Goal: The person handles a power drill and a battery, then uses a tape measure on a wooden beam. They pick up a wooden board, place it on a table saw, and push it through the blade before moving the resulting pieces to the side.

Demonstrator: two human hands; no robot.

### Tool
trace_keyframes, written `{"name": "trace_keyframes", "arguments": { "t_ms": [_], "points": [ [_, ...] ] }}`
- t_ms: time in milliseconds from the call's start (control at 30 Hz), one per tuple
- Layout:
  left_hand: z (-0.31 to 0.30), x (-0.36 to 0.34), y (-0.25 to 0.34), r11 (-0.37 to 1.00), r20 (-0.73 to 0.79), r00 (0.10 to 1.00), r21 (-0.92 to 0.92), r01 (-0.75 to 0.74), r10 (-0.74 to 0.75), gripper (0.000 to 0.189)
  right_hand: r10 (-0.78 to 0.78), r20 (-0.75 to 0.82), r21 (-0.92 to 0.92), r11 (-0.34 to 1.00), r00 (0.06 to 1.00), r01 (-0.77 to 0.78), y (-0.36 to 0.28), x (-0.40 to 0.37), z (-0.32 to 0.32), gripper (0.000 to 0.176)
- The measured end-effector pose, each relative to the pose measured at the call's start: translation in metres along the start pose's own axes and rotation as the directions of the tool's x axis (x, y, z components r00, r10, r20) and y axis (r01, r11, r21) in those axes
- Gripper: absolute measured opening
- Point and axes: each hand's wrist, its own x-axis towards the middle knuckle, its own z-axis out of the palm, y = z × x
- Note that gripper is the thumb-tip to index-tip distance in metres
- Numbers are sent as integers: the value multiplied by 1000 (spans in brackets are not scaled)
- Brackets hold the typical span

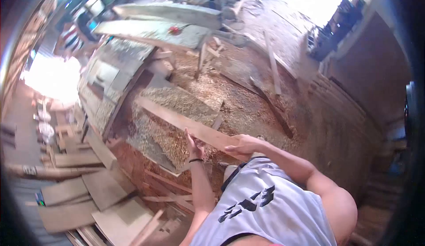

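Observation:
A long, flat wooden board [181,121] slants across the view, held above the shaving-covered floor. Its near end is gripped by my right hand [243,145], with the thumb and fingers around the edges close to my body. Farther along, my left hand [195,147] holds the board's lower edge from beneath, its thumb against the side. A dark band circles my left wrist. The fingers under the board are partly hidden. The board's far end points toward the machine table at the upper left, apart from it.
Wood shavings [168,140] and scrap strips cover the floor ahead. A machine table [99,109] stands left, with thick pale planks [159,32] behind it. Flat boards [106,186] are stacked at lower left. A dark stick [274,111] lies to the right. A person [73,40] is at upper left.

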Motion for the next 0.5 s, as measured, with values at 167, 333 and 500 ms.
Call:
{"name": "trace_keyframes", "arguments": {
  "t_ms": [167,333,500],
  "points": [
    [63,8,-112,942,-108,980,273,193,-169,73,15,-58,-172,985,998,-25,120,-82,-84,75],
    [149,-39,-229,833,-171,874,266,486,-456,64,107,-32,55,993,994,-105,261,-173,-122,76],
    [225,-29,-285,634,-239,864,599,490,-443,47,218,-54,512,844,974,-160,344,-222,-122,67]
  ]
}}
